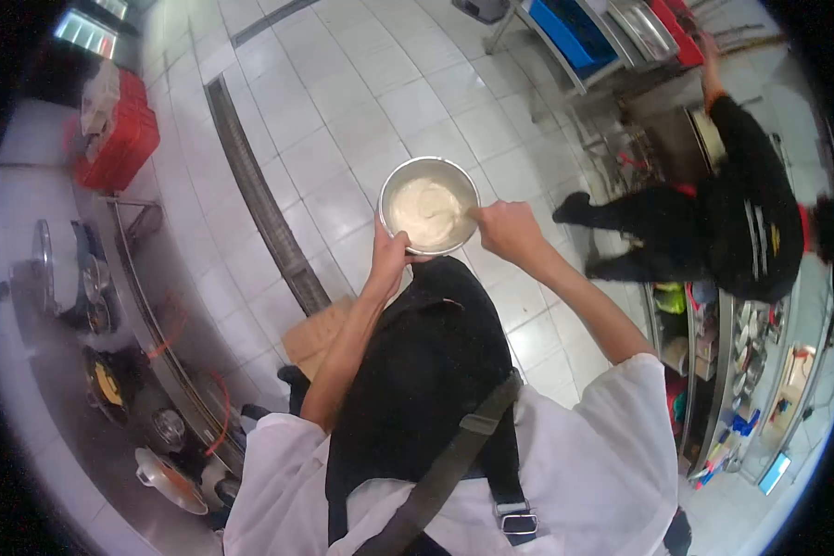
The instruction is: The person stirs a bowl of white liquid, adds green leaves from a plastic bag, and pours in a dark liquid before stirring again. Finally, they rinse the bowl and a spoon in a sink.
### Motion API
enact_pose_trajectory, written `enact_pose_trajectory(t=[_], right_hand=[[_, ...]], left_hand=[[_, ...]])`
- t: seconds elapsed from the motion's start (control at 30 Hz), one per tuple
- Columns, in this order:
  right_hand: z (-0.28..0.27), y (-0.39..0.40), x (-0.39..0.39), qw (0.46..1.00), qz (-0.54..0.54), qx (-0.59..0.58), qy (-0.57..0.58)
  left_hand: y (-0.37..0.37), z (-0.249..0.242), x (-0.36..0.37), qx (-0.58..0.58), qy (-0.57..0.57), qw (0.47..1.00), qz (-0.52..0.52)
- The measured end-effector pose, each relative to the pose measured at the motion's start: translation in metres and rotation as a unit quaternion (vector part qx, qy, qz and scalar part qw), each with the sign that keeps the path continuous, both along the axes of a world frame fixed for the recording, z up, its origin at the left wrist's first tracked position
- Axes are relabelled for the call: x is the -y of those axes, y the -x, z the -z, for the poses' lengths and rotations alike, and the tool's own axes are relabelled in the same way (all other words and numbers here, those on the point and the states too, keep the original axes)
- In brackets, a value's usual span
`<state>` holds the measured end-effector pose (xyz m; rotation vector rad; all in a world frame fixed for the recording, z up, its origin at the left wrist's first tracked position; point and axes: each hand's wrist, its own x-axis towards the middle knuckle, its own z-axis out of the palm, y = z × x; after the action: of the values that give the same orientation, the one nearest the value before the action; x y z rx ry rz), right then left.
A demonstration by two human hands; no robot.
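Note:
A round metal bowl (386, 218) holds a creamy, pale mixture (424, 209) with swirl marks on its surface. My left hand (391, 252) grips the bowl at its lower left side, fingers reaching under it. At the right rim, my right hand (508, 229) is closed in a fist around something I cannot make out, whose end seems to reach into the mixture. The bowl is held in front of my black apron (417, 389), above the tiled floor.
Pans and pots stand on a metal counter (148, 347) at left, near a red crate (125, 139). A person in black (751, 204) is at the right by shelves (704, 371). A drain channel (259, 190) crosses the floor; cardboard (317, 334) lies beside me.

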<state>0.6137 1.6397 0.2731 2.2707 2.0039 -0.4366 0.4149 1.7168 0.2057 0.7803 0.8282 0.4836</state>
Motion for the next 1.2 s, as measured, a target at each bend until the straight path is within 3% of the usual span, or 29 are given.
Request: enact_pose_trajectory(t=[0.07, 0.17, 0.2, 0.27, 0.33, 0.4, 0.43, 0.47, 0.53, 0.6, 0.67, 0.77, 0.87, 0.93, 1.0, 1.07, 1.13, 1.2], right_hand=[[0.016, -0.035, -0.068, 0.999, 0.029, 0.003, -0.032], [0.006, -0.074, -0.157, 0.983, -0.132, -0.115, -0.051], [-0.005, -0.09, -0.183, 0.982, -0.141, -0.118, -0.045], [-0.02, -0.126, -0.25, 0.994, -0.109, 0.001, 0.017], [-0.002, -0.14, -0.312, 0.994, -0.103, -0.016, -0.034], [0.012, -0.155, -0.38, 0.983, -0.177, -0.03, -0.041], [-0.003, -0.169, -0.406, 0.974, -0.206, -0.093, -0.027], [-0.001, -0.184, -0.434, 0.973, -0.207, -0.097, -0.024], [-0.003, -0.218, -0.494, 0.991, -0.132, 0.013, -0.013], [0.001, -0.24, -0.55, 0.997, -0.079, 0.017, -0.014], [0.009, -0.265, -0.592, 0.984, -0.146, -0.067, -0.079], [-0.031, -0.308, -0.646, 0.997, -0.047, -0.046, -0.041], [-0.013, -0.359, -0.705, 0.996, 0.069, -0.005, -0.064], [-0.015, -0.388, -0.741, 0.99, -0.051, -0.119, -0.063], [-0.005, -0.431, -0.776, 0.996, -0.019, -0.071, -0.05], [-0.006, -0.48, -0.824, 0.993, 0.095, -0.024, -0.061], [0.008, -0.523, -0.872, 0.99, 0.109, -0.025, -0.088], [0.009, -0.557, -0.907, 0.988, -0.034, -0.12, -0.086]], left_hand=[[-0.035, -0.001, -0.059, -0.011, 0.003, 1.0, -0.012], [-0.069, -0.013, -0.14, 0.002, -0.018, 0.999, -0.031], [-0.076, -0.015, -0.165, -0.001, -0.013, 0.999, -0.04], [-0.099, -0.018, -0.223, 0.001, -0.022, 0.998, -0.057], [-0.124, -0.026, -0.268, 0.014, -0.017, 0.997, -0.069], [-0.15, -0.024, -0.329, 0.026, -0.008, 0.996, -0.081], [-0.159, -0.016, -0.364, 0.02, -0.008, 0.996, -0.083], [-0.168, -0.009, -0.392, 0.017, -0.004, 0.996, -0.084], [-0.192, -0.006, -0.451, 0.01, -0.02, 0.994, -0.103], [-0.223, -0.011, -0.505, 0.017, -0.034, 0.996, -0.075], [-0.254, -0.019, -0.564, 0.023, -0.011, 0.999, -0.034], [-0.301, -0.034, -0.645, 0.037, -0.023, 0.999, -0.018], [-0.365, -0.033, -0.701, 0.011, -0.03, 0.999, 0.036], [-0.4, -0.029, -0.758, 0.014, -0.031, 0.998, 0.054], [-0.439, -0.022, -0.807, 0.014, -0.033, 0.997, 0.063], [-0.483, -0.016, -0.842, 0.01, -0.044, 0.997, 0.07], [-0.525, -0.023, -0.88, 0.026, -0.031, 0.996, 0.08], [-0.564, -0.029, -0.93, 0.044, -0.019, 0.996, 0.079]])
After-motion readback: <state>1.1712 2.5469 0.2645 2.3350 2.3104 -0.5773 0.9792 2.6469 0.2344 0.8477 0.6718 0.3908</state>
